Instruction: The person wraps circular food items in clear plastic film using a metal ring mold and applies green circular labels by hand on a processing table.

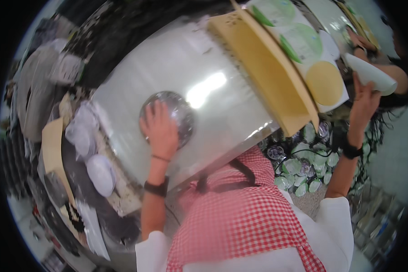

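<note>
My left hand (161, 127) lies over a round dark package in shiny clear plastic (185, 124), its fingers spread across the top. The package rests on a glossy pale work surface (142, 74). Out to the right, my right hand (365, 97) grips a curled white sheet (372, 76). Close to that hand is a sheet of large round labels (304, 42), green and white and bearing writing. One round spot on it shows bare yellow backing (324, 83).
An open cardboard box or folded carton (265, 68) borders the surface's right side. Several plastic-wrapped packages (304, 163) are heaped below it. White round lids or discs (101, 175) and a plastic bag (83, 127) sit at left. Another person's hand (358, 39) is at upper right.
</note>
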Action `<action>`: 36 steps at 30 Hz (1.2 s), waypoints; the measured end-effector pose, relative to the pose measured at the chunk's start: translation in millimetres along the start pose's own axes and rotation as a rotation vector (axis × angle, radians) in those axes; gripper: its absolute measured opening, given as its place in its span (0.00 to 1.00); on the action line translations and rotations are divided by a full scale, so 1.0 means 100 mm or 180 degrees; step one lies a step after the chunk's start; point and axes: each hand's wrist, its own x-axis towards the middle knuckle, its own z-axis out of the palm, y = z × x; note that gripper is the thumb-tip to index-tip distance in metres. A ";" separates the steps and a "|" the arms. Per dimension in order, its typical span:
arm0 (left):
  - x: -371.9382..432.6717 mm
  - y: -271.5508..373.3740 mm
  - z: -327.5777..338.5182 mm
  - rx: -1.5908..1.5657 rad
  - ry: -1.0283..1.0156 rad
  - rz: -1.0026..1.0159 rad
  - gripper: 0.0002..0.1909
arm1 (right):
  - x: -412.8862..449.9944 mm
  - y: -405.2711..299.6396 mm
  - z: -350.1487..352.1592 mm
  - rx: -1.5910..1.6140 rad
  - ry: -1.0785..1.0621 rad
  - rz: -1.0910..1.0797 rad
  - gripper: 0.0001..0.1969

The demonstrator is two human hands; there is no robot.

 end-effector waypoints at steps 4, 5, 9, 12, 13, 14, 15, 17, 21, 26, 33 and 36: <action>-0.01 0.01 0.01 -0.0186 0.0175 -0.0032 0.27 | -1.39 0.20 1.58 -0.1153 -0.2904 -0.1785 0.18; -0.03 0.01 0.01 -0.0163 0.0107 0.0000 0.29 | -1.65 0.15 1.89 -0.0828 -0.3343 -0.1935 0.23; -0.26 -0.13 0.48 -0.4343 -0.0306 -0.0366 0.36 | -2.30 0.11 2.36 -0.0730 -0.3521 -0.2552 0.27; -0.30 -0.16 0.54 -0.2550 -0.0593 0.0261 0.34 | -2.29 0.15 2.39 -0.0873 -0.3663 -0.2637 0.26; -0.30 -0.15 0.55 -0.2589 -0.0618 0.0258 0.34 | -2.28 0.16 2.40 -0.0903 -0.3695 -0.2614 0.26; -0.30 -0.14 0.56 -0.2369 -0.0454 0.0283 0.34 | -2.26 0.16 2.40 -0.1004 -0.3808 -0.2656 0.25; -0.31 -0.15 0.54 -0.2137 -0.0280 0.0290 0.34 | -2.25 0.13 2.42 -0.1084 -0.3925 -0.2713 0.25; -0.30 -0.18 0.48 -0.2403 -0.0443 0.0153 0.35 | -2.15 -0.13 2.49 -0.1068 -0.4256 -0.2351 0.24; -0.27 -0.19 0.50 -0.2217 -0.0193 0.0000 0.39 | -2.40 -0.08 2.93 -0.0687 -0.3859 -0.1924 0.29; -0.09 -0.19 -0.13 -0.0844 -0.0779 -0.0372 0.40 | -2.66 0.24 3.16 -0.1241 -0.3737 -0.1641 0.30; -0.26 -0.34 0.23 -0.5810 0.1771 -0.1835 0.29 | -2.80 0.11 3.21 -0.1598 -0.3777 -0.2182 0.27; -0.14 -0.25 0.25 -0.4680 0.1968 -0.1716 0.29 | -2.95 -0.06 3.23 -0.1194 -0.3497 -0.2057 0.29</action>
